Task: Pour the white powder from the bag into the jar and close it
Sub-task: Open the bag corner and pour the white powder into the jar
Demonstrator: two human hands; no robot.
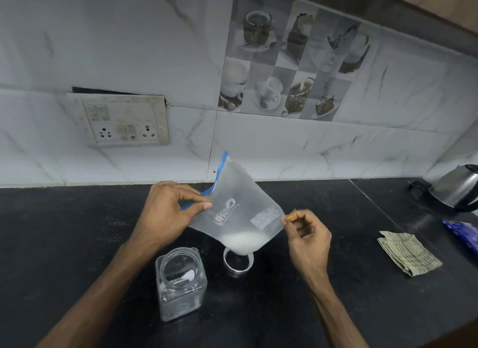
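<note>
Jar open, nearest; lid at 3 o'clock. Left hand, right hand pinch bag corners; pouring pending: tip mouth over jar.

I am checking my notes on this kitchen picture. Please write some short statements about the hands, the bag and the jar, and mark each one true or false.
1. Both hands, left hand and right hand, hold the clear plastic zip bag with a blue seal strip. True.
2. The square clear glass jar is closed by its lid. False: its mouth is open; the round silver-rimmed lid lies beside it on the black stone counter.
3. The white powder sits in the bag's lowest corner. True.
4. The bag hangs directly above the jar. False: it hangs above the lid.
</note>
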